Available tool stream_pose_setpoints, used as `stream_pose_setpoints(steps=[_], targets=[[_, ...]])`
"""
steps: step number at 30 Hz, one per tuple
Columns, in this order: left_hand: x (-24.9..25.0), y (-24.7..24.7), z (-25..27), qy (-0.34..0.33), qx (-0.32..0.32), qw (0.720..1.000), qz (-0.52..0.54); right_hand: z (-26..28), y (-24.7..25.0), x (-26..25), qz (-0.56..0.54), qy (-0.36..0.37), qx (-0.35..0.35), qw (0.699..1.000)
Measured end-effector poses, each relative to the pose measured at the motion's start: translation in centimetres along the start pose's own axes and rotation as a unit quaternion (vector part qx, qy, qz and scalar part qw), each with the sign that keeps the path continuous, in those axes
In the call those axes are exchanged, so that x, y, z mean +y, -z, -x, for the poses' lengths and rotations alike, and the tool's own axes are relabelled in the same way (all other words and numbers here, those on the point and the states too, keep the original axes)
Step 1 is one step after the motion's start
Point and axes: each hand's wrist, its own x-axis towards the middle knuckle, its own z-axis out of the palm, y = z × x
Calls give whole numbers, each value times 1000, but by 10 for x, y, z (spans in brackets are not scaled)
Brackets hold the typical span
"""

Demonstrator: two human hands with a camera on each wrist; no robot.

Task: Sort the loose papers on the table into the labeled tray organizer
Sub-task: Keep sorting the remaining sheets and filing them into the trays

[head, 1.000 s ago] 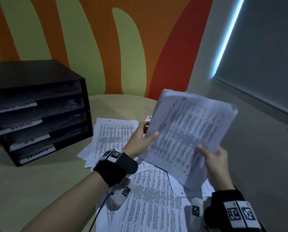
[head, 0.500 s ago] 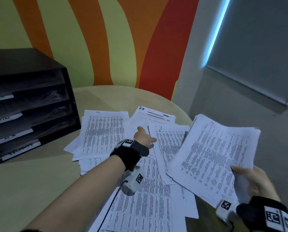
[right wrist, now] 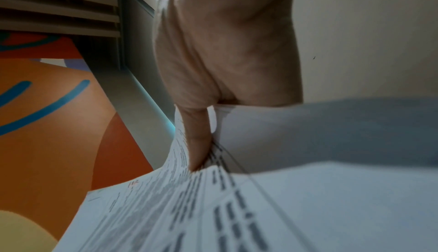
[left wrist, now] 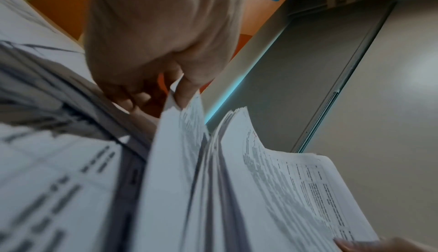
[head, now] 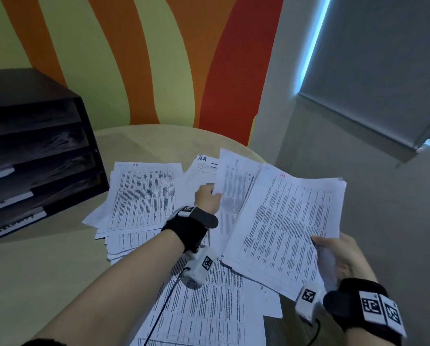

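My right hand (head: 333, 255) grips a thick stack of printed papers (head: 289, 221) by its near right corner, held above the table's right edge; its top sheet has a red mark. The thumb presses on the stack (right wrist: 166, 209) in the right wrist view. My left hand (head: 207, 197) pinches the left edge of a printed sheet (head: 231, 188) and lifts it beside the stack. That pinched sheet (left wrist: 175, 153) stands on edge in the left wrist view. More loose papers (head: 141, 196) lie spread on the round table (head: 46, 270). The black tray organizer (head: 34, 156) with white labels stands at the left.
A sheet marked "H.R" (head: 204, 166) lies at the back of the pile. The striped orange and green wall (head: 134, 58) rises behind the table. A grey wall and a window blind (head: 383, 71) are to the right, past the table's edge.
My left hand let go of the stack, reached to the table and has lifted a sheet by its edge. The right hand lowered the stack to the right and holds it alone.
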Motion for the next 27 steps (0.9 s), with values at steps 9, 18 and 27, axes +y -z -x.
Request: stream_pose_setpoints(steps=[9,18,27], targets=[[33,130,-27,-123,218,959,132,4,-29,-18,-24,94,-25,995],[54,197,-13,-134,180,957,184,26,-68,-30,-36,173,-45,983],[42,138,20,-72,47,987,133,59,-103,-44,-23,230,-144,962]])
